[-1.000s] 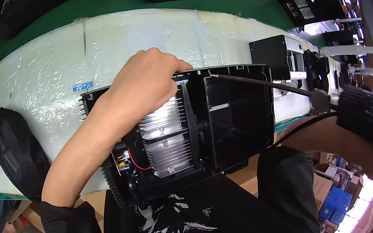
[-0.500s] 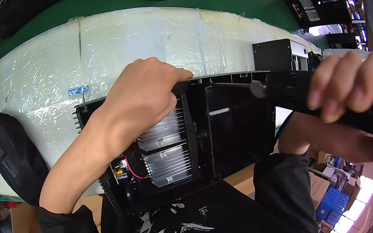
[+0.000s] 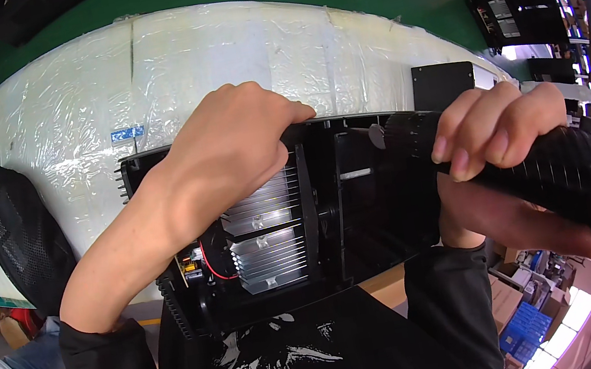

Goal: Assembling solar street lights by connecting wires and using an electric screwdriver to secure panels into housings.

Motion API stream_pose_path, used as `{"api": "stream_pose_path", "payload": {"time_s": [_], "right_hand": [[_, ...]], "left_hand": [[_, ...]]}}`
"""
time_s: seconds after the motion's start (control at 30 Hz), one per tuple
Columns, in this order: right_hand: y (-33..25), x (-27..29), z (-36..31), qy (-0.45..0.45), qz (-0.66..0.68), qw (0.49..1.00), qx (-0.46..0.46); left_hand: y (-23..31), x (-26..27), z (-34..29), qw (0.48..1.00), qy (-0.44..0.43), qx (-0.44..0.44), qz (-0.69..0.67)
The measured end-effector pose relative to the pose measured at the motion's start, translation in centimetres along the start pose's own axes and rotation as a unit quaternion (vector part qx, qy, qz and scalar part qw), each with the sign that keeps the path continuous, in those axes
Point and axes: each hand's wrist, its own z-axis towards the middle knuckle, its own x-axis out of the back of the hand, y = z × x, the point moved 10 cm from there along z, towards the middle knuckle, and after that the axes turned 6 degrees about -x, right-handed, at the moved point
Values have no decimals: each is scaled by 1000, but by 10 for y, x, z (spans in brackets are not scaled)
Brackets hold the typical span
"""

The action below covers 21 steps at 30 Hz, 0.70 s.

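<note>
At rim of black housing (image 3: pixel 387 220), left hand (image 3: pixel 235 138) curled, hold hidden, right hand (image 3: pixel 500 125) wrapped around black power screwdriver (image 3: pixel 569 160).

Opened casing (image 3: pixel 392 223) (heatsinks (image 3: pixel 270 257) bared) and power driver (image 3: pixel 581 160) suggest a workshop.

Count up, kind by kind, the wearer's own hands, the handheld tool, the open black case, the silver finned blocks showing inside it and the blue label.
Hands (left hand, right hand): 2
Handheld tool: 1
Open black case: 1
Silver finned blocks: 2 visible
Blue label: 1
Total: 7
</note>
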Motion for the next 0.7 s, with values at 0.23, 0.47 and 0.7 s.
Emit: {"api": "stream_pose_path", "payload": {"time_s": [0.23,0.47,0.7], "right_hand": [[5,1,-8,43,19,999,-14],[7,-9,-4,28,17,999,14],[13,-15,-2,16,59,998,15]], "left_hand": [[2,1,1,1000,-1,-6,7],[7,7,-4,996,64,-62,-10],[15,12,-6,989,90,-106,-46]]}}
